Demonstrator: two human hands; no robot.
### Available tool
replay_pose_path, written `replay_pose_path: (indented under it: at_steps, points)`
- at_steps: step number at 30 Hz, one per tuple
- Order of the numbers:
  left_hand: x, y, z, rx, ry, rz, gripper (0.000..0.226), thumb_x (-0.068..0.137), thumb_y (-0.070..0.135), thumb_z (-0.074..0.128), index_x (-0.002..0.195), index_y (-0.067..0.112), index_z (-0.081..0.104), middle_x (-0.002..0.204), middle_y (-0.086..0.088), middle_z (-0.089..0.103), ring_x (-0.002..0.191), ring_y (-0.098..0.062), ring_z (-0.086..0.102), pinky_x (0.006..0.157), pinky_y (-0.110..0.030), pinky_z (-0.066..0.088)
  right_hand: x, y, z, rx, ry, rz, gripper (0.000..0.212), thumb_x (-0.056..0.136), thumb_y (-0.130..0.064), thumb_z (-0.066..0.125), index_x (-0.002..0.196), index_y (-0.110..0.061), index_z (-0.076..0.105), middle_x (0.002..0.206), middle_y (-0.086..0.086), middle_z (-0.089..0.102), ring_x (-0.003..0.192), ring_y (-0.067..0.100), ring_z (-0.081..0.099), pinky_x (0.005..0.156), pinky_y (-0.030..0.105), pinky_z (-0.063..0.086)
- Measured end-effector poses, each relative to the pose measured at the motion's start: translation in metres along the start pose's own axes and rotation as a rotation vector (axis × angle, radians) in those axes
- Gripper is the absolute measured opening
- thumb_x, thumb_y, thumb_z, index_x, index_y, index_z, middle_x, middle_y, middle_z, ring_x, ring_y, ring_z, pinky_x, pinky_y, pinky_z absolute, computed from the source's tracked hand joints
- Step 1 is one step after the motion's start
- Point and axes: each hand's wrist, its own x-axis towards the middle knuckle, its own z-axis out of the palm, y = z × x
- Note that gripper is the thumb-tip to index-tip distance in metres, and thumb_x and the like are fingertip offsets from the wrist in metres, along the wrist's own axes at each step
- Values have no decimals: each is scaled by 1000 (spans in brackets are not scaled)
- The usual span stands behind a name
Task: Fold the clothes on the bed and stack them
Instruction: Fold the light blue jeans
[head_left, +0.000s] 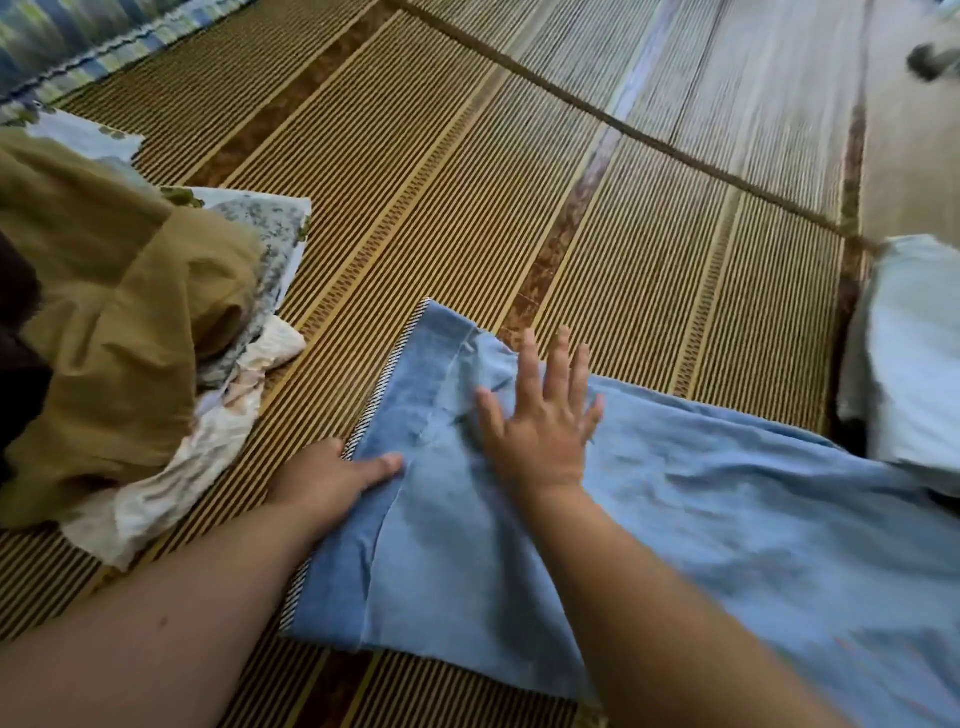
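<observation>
- Clothes in hand: one blue garment (753, 493). Our right grip (540, 415) presses flat on it, released, with the fingers spread.
- Our left grip (332, 478) is at the garment's left edge. The thumb lies on top and the fingers are hidden below, so we judge it is pinching the cloth.
- The garment lies spread on the woven mat (467, 182) of the bed, just before us, and runs off to our right.
- Step, as we read it: smoothing and holding the piece down before a fold. Its long right part is still unfolded.
- The next move likely needs the right grip to pin the crease line while the free length is brought over, with the edges kept in line.
- Count, to our right: one pale folded piece (914, 364), touching the blue garment's far end. This is probably where the stack begins.
- Count, to our left: a loose heap near the blue garment but apart from it.
- The heap holds at least four pieces: one olive garment (114, 312), one floral cloth (270, 228), one cream cloth (197, 457) and one dark piece (15, 364). All four are still unfolded.
</observation>
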Motion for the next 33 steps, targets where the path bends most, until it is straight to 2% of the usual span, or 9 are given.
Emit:
replay_pose_path:
  at_steps: [5,9,13,16,19,22,27,30,33]
  points:
    - [-10,9,-1,129,29,67,62,85,49,65,130,8,53,128,-14,60,114,-33,56,90,-37,43,-32,70,-4,-153,-453,200,96,74,-83,34,148,-42,-13,154,-6,-33,140,25,-33,110,61,-10]
    - [-35,30,-7,179,61,251,49,88,32,63,132,15,50,127,-10,62,112,-30,58,86,-32,43,-31,65,-27,79,-440,144,86,82,-70,47,151,-41,5,160,-5,-17,146,22,-19,114,56,-1]
    - [-83,75,-17,142,-117,492,58,83,23,63,134,46,45,119,17,64,104,-9,63,80,-21,47,-59,38,-59,742,-398,152,61,91,-43,59,146,-30,37,153,-4,35,138,3,31,115,25,22]
    - [-129,120,-1,193,-361,624,76,80,20,63,137,59,30,111,27,61,90,15,59,67,-2,43,-71,19,-98,1345,-513,398,39,90,-50,51,123,-31,63,125,0,65,114,11,61,99,36,48]
    - [-172,156,37,422,-456,725,89,78,27,64,147,50,12,131,8,57,111,-5,58,89,-14,44,-68,43,-143,1674,-512,556,41,74,-47,59,88,-14,78,92,10,73,83,19,71,70,28,57]
    - [-214,178,88,468,-533,794,82,79,33,66,148,33,21,131,0,54,115,-15,55,98,-27,45,-73,98,-195,1627,-512,581,33,78,-26,61,97,-1,69,85,18,68,71,26,68,64,30,57]
    - [-263,185,178,295,-698,837,85,77,36,68,149,39,23,161,-6,2,124,-13,52,107,-21,37,-101,221,-247,1482,-360,641,29,75,-8,56,95,7,70,85,26,71,68,32,70,58,37,58]
    - [-251,174,218,284,-507,910,63,80,33,66,139,35,45,157,0,24,128,-7,44,106,-11,27,-111,286,-240,1215,-212,623,34,82,6,56,116,0,59,106,27,68,87,38,68,79,51,57]
    - [-212,149,240,572,-177,888,65,86,45,58,145,37,33,160,-1,15,145,-16,15,119,-32,13,-113,329,-212,820,-124,635,42,84,6,62,122,-8,56,113,20,67,102,37,63,94,54,49]
